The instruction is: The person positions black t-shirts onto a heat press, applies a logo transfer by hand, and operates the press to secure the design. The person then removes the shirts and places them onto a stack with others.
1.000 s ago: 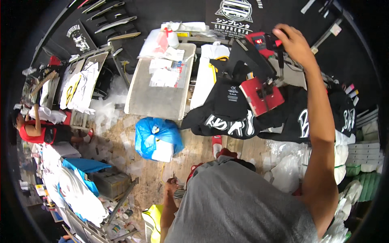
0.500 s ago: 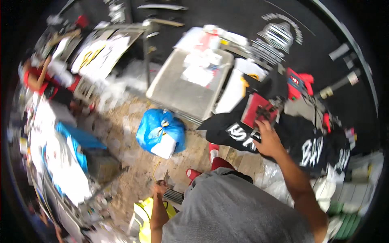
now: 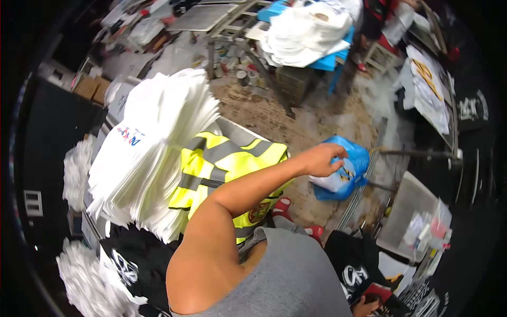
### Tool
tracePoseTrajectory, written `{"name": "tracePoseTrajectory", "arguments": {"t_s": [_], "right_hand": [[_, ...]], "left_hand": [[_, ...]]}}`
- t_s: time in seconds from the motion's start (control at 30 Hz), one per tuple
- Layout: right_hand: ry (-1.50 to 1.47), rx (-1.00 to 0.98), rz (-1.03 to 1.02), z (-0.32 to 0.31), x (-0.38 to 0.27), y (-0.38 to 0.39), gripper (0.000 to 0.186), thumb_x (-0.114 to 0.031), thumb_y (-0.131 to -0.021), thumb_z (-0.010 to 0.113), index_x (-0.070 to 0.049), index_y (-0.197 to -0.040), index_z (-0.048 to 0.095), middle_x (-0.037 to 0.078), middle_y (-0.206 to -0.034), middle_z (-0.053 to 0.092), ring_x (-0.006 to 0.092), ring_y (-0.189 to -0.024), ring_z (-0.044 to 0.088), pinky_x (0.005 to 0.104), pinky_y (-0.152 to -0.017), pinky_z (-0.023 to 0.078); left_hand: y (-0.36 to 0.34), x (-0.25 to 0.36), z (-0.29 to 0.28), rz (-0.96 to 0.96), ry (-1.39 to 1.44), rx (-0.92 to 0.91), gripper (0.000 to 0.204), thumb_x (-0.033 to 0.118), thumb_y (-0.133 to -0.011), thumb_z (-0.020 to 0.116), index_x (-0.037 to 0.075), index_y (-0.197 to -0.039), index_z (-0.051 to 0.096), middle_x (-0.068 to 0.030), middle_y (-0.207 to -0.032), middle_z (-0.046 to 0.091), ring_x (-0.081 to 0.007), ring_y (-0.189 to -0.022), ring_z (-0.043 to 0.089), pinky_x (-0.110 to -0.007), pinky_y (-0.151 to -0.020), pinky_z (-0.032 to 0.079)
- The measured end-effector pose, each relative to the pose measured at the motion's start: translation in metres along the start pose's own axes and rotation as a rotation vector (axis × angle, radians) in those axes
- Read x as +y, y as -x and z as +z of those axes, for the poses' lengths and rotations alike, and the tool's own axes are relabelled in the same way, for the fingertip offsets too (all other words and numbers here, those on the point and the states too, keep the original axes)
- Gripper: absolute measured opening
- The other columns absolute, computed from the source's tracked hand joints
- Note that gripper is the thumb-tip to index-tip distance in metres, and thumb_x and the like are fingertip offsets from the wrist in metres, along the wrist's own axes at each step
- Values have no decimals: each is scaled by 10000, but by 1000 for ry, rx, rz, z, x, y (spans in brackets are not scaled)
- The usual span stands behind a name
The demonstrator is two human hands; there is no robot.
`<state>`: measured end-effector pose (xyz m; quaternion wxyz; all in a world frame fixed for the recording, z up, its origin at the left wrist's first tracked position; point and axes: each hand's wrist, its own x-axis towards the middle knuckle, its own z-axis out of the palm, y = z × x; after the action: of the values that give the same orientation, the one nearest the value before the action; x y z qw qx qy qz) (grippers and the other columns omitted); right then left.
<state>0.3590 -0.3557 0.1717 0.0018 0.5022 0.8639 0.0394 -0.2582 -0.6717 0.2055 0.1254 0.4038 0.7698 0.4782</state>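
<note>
My left hand [image 3: 326,160] is stretched out over the floor, above and in front of a blue plastic bag [image 3: 355,156] tied at the top. A gap shows between its thumb and bent fingers, with nothing visible in them. At the lower edge, my right hand [image 3: 365,307] is partly cut off, its fingers curled at a dark object beside a red flat piece [image 3: 377,290]. What they grip is hidden. Black printed cloth [image 3: 338,251] lies close by. Below my left forearm, a yellow reflective vest [image 3: 216,164] drapes against a tall stack of white printed cloth [image 3: 153,142].
Black printed fabric [image 3: 140,259] and clear plastic wrapping [image 3: 92,280] lie at the lower left. A table with piled white cloth [image 3: 306,34] stands ahead. Another person [image 3: 377,13] is beyond it. A grey flat board [image 3: 404,222] stands at the right, and metal rails [image 3: 359,193] lie near the bag.
My view has swung left, bringing the white stack and vest into the middle. My left arm has reached forward. My right hand now shows only at the lower edge, still by the red piece.
</note>
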Motion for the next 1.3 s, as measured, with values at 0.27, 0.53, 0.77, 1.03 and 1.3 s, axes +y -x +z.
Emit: {"name": "tracePoseTrajectory", "arguments": {"t_s": [0.27,0.53,0.77,1.03,1.3], "right_hand": [[3,-46,83,-24,-18,-2,724,-340,-742,822,39,-1270,502,246,-1211,532,406,-1134,515,493,-974,440],[-118,4,183,-24,-29,5,649,-266,-730,838,5,-1245,551,227,-1201,544,377,-1128,546,456,-978,444],[-97,-2,212,-26,-33,3,615,-236,-712,841,-8,-1219,579,208,-1201,571,364,-1081,579,448,-965,458],[-130,16,201,-25,-28,1,536,-241,-741,824,-9,-1174,608,193,-1188,600,334,-1094,573,432,-962,453],[-132,29,170,-1,-8,-7,464,-224,-742,819,-20,-1123,651,179,-1125,642,329,-1044,600,414,-950,469]], "left_hand": [[65,-90,-99,-187,-358,208,263,206,-903,592,32,-1094,643,-218,-1029,661,-402,-983,632,-461,-859,505],[133,-190,-73,-675,-389,-190,381,331,-867,581,52,-1116,656,-224,-1068,700,-379,-1011,668,-445,-895,526],[127,-196,-67,-657,-317,-179,387,354,-870,577,61,-1107,666,-211,-1097,697,-379,-1045,658,-444,-919,518],[128,-185,-71,-599,-276,-229,449,371,-880,608,58,-1201,637,-213,-1156,680,-368,-1094,643,-432,-958,499],[128,-173,-78,-568,-243,-224,456,373,-889,605,94,-1249,623,-215,-1163,675,-379,-1105,634,-447,-972,490]]}}
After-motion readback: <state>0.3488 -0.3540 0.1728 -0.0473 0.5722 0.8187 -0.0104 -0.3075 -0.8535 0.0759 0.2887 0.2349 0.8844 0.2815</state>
